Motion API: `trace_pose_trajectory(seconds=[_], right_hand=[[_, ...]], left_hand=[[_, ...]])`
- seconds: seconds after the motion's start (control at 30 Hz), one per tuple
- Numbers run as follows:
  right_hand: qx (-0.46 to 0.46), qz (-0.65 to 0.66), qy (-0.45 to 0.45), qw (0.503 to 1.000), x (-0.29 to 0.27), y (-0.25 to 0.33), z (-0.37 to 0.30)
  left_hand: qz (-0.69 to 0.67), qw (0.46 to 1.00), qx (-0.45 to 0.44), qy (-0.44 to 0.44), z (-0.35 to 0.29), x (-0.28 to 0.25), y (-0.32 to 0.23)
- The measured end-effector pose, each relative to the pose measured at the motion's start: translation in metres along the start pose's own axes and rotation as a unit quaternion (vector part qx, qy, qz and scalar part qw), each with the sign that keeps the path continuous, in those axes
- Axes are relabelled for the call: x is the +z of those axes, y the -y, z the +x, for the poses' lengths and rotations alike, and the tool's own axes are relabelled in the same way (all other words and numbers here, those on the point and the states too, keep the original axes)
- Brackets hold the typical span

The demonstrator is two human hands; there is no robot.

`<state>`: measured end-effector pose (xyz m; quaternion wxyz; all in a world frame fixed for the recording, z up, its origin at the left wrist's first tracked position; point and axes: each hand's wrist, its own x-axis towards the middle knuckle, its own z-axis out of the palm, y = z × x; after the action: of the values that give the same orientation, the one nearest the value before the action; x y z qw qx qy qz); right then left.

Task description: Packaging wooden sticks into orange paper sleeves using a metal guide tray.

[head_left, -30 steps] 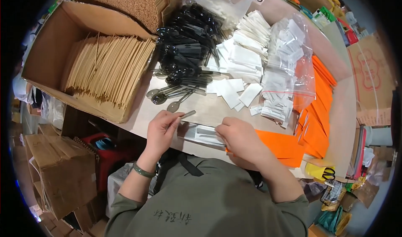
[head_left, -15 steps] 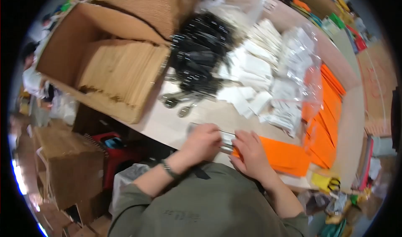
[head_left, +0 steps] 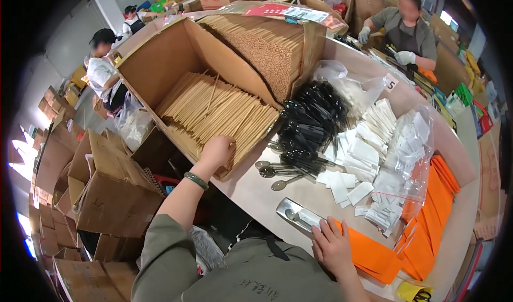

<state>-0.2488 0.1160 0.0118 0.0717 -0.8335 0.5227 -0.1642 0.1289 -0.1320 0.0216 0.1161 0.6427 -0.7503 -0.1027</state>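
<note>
My left hand (head_left: 218,151) reaches over the near edge of a cardboard box (head_left: 160,51), fingers curled closed among the thin wooden chopsticks (head_left: 214,107) inside it. What it grips is hidden. My right hand (head_left: 334,244) lies flat, fingers spread, across the end of a narrow metal tray (head_left: 282,208) and the edge of an orange paper sleeve (head_left: 374,254). In the tray lie a dark translucent spoon (head_left: 292,214) and a white packet (head_left: 309,218). Beyond it are heaps of black spoons (head_left: 310,115) and white packets (head_left: 355,155).
A clear plastic bag (head_left: 414,147) of white packets sits beside a pile of orange sleeves (head_left: 427,227) on the table's right. Another carton (head_left: 315,40) packed with sticks stands behind the open box. Cardboard boxes (head_left: 115,187) crowd the left. A gloved co-worker (head_left: 409,29) sits across the table.
My left hand has left the metal tray and moved up and left into the box of chopsticks. My right hand stays at the tray and orange sleeve. The view has shifted, bringing co-workers in.
</note>
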Motion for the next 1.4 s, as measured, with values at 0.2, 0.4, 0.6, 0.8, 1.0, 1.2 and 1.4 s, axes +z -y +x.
trace_pose_trajectory(seconds=[0.2,0.4,0.6,0.8,1.0,1.2,1.4], right_hand=[[0.046,0.023,0.010,0.999,-0.010,-0.001,0.003],[0.059,0.080,0.004,0.995,-0.010,-0.007,0.002],[0.061,0.028,0.032,0.997,-0.012,-0.010,-0.006],[0.038,0.052,0.017,0.998,-0.009,-0.009,-0.005],[0.098,0.092,-0.046,0.990,-0.005,-0.002,0.006],[0.086,0.072,-0.069,0.991,-0.001,-0.006,0.007],[0.092,0.078,-0.047,0.992,-0.020,-0.009,0.005]], left_hand=[[0.072,0.996,-0.045,-0.011,0.009,-0.001,-0.010],[-0.432,0.899,-0.062,-0.034,-0.029,0.004,-0.004],[-0.346,0.887,0.107,0.286,-0.080,0.029,-0.068],[-0.304,0.908,0.143,0.251,-0.086,0.046,-0.111],[-0.206,0.968,0.137,0.037,-0.107,0.071,-0.171],[-0.425,0.858,0.138,0.253,-0.131,0.077,-0.213],[-0.141,0.946,0.291,0.020,-0.116,0.037,-0.188]])
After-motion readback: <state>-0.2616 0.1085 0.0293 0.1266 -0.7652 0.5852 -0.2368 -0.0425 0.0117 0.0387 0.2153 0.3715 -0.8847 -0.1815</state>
